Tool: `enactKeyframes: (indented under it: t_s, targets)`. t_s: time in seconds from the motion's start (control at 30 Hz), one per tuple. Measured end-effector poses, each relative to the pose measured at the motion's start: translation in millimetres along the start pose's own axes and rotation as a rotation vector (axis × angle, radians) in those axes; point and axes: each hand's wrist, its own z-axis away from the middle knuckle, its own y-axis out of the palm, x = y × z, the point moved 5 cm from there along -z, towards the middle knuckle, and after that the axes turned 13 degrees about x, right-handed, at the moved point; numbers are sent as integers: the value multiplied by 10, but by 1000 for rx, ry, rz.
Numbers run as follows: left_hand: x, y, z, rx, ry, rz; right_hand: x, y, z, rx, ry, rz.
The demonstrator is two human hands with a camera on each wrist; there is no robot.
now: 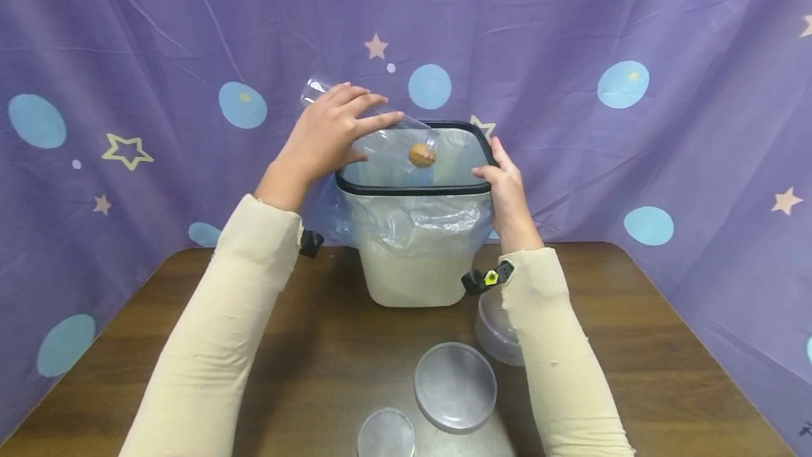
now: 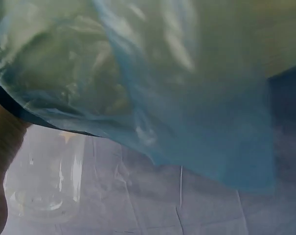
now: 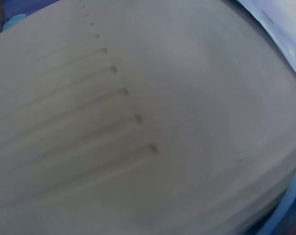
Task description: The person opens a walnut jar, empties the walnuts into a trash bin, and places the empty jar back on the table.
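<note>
My left hand [image 1: 330, 129] grips a clear plastic jar [image 1: 315, 90], tilted with its mouth down to the right over the bin. A brown walnut [image 1: 421, 155] shows at the jar's mouth end; whether it is inside or just out of it I cannot tell. With thumb and fingers, my right hand [image 1: 507, 192] holds the black rim [image 1: 415, 190] of the off-white trash bin [image 1: 415, 281] on its right side. A thin bluish bag [image 1: 438, 221] is folded over the bin's outside. The right wrist view is filled by the bin's ridged wall [image 3: 196, 107].
On the brown table [image 1: 304, 372], in front of the bin, lie a larger round clear lid [image 1: 455, 386] and a smaller lid [image 1: 386, 434]. A round clear container [image 1: 495, 330] stands partly behind my right forearm. A purple curtain [image 1: 520, 34] hangs close behind the bin.
</note>
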Motion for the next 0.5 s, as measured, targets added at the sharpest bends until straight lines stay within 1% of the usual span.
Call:
enactKeyframes:
  t_s: [0.13, 0.23, 0.37, 0.43, 0.5]
  targets:
    - [31, 15, 10, 19, -16, 0, 15, 1, -9, -3, -6, 2]
    - [43, 44, 29, 28, -13, 16, 20, 3, -10, -1, -3, -1]
    - [51, 66, 44, 31, -22, 6, 27, -2, -8, -1, -2, 6]
    - [65, 60, 45, 19, -51, -5, 34, -7, -8, 0, -9, 16]
    - [87, 45, 51, -5, -102, -14, 39, -11, -5, 2, -14, 26]
